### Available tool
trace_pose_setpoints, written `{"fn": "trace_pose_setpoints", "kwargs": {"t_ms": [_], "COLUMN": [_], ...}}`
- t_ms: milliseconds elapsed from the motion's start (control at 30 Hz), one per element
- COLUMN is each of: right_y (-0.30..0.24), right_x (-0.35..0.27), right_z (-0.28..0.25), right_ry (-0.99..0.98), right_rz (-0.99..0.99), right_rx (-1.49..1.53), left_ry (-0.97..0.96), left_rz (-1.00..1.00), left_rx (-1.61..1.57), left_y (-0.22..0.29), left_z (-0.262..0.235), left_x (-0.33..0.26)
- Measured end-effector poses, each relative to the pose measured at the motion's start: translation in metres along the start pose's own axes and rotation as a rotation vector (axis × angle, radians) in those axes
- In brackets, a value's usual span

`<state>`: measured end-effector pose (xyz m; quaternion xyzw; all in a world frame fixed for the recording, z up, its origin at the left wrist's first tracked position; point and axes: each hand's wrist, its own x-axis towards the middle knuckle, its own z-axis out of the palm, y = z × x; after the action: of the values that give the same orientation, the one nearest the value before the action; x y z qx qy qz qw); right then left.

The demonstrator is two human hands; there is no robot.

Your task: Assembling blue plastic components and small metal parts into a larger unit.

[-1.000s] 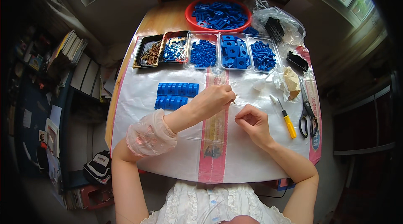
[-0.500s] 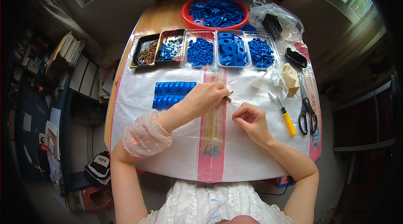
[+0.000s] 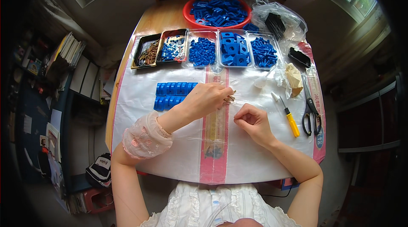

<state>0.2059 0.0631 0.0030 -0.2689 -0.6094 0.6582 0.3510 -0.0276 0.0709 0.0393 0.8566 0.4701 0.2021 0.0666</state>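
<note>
Assembly partway along at mid-frame, blue blocks lined up.
Left hand [image 3: 208,98] pinches small brass screws [image 3: 230,98]; right hand [image 3: 250,120] is curled shut, contents unclear. Two rows of blocks [image 3: 172,95] lie finished-looking on the surface [image 3: 178,159]; trays [image 3: 204,50] stay full.

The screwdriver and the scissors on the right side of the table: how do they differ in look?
The screwdriver has a yellow handle and one thin shaft; the scissors have black loop handles and two blades. The screwdriver is the shorter and lies nearer the right hand; the scissors lie nearer the table's right edge. Both lie flat on the white sheet, untouched, handles toward the person.
</note>
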Motion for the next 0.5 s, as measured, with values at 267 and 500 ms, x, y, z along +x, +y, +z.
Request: {"fn": "trace_pose_setpoints", "kwargs": {"t_ms": [267,500], "right_y": [0.0017,-0.0001], "right_x": [-0.0001,-0.0001], "right_z": [-0.0015,0.0002], "right_ry": [-0.018,-0.009], "right_rz": [-0.001,-0.006], "right_rx": [-0.023,-0.02], "left_ry": [-0.01,0.022], "left_rz": [-0.022,-0.07], "left_rx": [-0.044,-0.061], "left_y": [0.0055,0.004], "left_z": [-0.0055,-0.0059], "left_x": [-0.0031,-0.0027]}}
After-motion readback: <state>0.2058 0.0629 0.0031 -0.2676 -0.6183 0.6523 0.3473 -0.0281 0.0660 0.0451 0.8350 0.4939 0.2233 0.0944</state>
